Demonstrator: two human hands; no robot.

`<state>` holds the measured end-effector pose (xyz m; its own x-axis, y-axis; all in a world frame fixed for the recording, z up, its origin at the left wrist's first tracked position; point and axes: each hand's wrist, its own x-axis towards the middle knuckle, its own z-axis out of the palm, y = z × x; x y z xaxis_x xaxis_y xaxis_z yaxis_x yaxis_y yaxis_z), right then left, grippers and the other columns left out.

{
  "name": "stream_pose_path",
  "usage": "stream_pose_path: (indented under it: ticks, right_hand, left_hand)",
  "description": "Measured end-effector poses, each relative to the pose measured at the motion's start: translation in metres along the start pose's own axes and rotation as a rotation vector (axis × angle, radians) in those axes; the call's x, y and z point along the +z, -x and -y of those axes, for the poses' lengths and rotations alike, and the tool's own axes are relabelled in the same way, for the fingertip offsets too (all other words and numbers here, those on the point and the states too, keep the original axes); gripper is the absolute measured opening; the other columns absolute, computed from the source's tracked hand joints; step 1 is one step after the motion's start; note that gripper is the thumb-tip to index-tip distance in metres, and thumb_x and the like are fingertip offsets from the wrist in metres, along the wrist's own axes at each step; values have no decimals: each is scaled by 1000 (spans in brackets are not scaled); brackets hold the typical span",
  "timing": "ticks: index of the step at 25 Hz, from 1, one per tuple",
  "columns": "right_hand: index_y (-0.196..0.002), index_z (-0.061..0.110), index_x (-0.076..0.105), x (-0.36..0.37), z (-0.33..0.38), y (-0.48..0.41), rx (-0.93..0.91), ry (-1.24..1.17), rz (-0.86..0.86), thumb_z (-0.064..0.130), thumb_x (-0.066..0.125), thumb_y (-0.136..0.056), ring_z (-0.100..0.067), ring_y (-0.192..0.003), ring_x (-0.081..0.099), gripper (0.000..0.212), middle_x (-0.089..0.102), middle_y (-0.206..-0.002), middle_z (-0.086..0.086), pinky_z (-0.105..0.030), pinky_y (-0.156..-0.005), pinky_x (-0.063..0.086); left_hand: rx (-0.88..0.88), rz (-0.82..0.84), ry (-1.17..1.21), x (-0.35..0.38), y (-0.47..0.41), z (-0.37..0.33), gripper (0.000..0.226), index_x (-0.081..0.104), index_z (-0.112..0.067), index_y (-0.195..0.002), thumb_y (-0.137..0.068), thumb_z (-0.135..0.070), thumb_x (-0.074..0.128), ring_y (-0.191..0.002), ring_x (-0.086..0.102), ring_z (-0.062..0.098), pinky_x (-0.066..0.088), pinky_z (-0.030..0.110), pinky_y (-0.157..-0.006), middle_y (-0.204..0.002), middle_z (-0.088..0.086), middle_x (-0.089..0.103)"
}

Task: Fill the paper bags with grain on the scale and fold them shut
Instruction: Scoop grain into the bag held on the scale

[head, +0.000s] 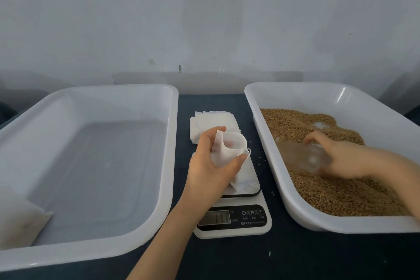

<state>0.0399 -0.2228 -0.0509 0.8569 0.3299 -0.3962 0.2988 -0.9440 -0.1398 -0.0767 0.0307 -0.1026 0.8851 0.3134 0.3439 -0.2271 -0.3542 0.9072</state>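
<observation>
Currently held: small white paper bag (227, 150), mouth open towards the right, just above the scale's platform.
Left hand (209, 170): grips the bag, fingers (217, 130) curled over its upper edge and thumb pinching the lower rim.
Scale: white digital kitchen scale (236, 220) with a dark control panel, standing between two trays.
Spare bags: flat stack of white bags (211, 123) lying on the far end of the platform.
Right hand (347, 159): blurred, fingers wrapped round a clear plastic scoop (311, 157) low in the grain.
Grain: brown grain (341, 193) piled in the white rectangular plastic tray (318, 223) on the right.
Left tray: matching white plastic tray (169, 143), with one plump filled white bag (20, 218) in its near left corner.
Surface: dark blue surface (295, 257), a few stray grains beside the scale.
</observation>
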Motion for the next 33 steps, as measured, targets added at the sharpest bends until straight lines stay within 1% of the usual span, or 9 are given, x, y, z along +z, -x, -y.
stream_pose_path:
  ticks: [4,10,16,19,21,25,27,30,33]
  right_hand:
    - [-132,38,26,-3,6,3,-11,-47,17,50,65,-80,-7,-71,63,66,62,-89,9,-20,-61,47]
    - [-141,31,30,-6,10,6,-26,-184,14,65,50,-74,-6,-54,57,78,69,-70,-2,-29,-62,49]
    - [-143,27,26,-7,10,6,-64,-254,-42,57,55,-76,2,-39,50,79,63,-51,7,-15,-46,41]
    - [-138,32,24,-7,10,6,-34,-277,-63,61,67,-63,-7,-53,58,92,66,-75,-1,-25,-50,47]
    - [-127,32,29,-6,9,4,27,-303,-123,56,75,-60,-16,-66,64,85,66,-87,-2,-35,-60,53]
    - [-118,30,38,-5,5,3,33,-232,-289,51,79,-60,-12,-73,62,73,59,-85,10,-29,-58,49]
    - [-128,29,39,-9,5,4,-10,-227,-374,53,76,-59,-11,-77,60,81,59,-90,11,-23,-61,45]
    - [-134,40,36,-21,7,10,-83,-233,-517,61,67,-63,-23,-105,58,81,62,-119,-4,-34,-85,45]
    - [-129,57,33,-40,18,25,-171,-204,-551,72,56,-53,-18,-101,60,81,61,-119,-1,-35,-83,48]
  left_hand:
    - [3,-5,-8,0,0,1,50,40,-59,-107,-73,-46,74,-104,46,-18,37,-5,-71,-104,-44,47]
    - [-2,-2,7,0,0,2,49,43,-49,-110,-74,-41,75,-103,48,-15,39,-3,-73,-104,-40,50]
    - [-27,2,8,0,0,2,50,44,-48,-111,-73,-41,76,-105,47,-12,39,-4,-73,-105,-32,52]
    - [-28,4,12,0,0,2,49,44,-47,-110,-73,-41,75,-104,47,-14,38,-4,-72,-104,-33,53]
    - [-33,7,17,0,0,2,50,44,-48,-111,-73,-40,76,-104,48,-13,39,-3,-73,-104,-32,53]
    - [-30,15,19,-1,1,0,48,43,-50,-109,-75,-39,75,-101,48,-16,39,-4,-70,-103,-38,51]
    - [-22,20,22,-1,0,-2,48,44,-51,-110,-76,-39,75,-101,49,-17,39,-4,-69,-103,-40,51]
    - [-17,38,29,-1,1,-4,49,43,-53,-112,-77,-39,73,-100,49,-18,38,-5,-68,-103,-40,53]
    - [-36,48,39,0,2,-4,54,42,-51,-119,-76,-40,73,-101,49,-16,40,-4,-65,-107,-27,56]
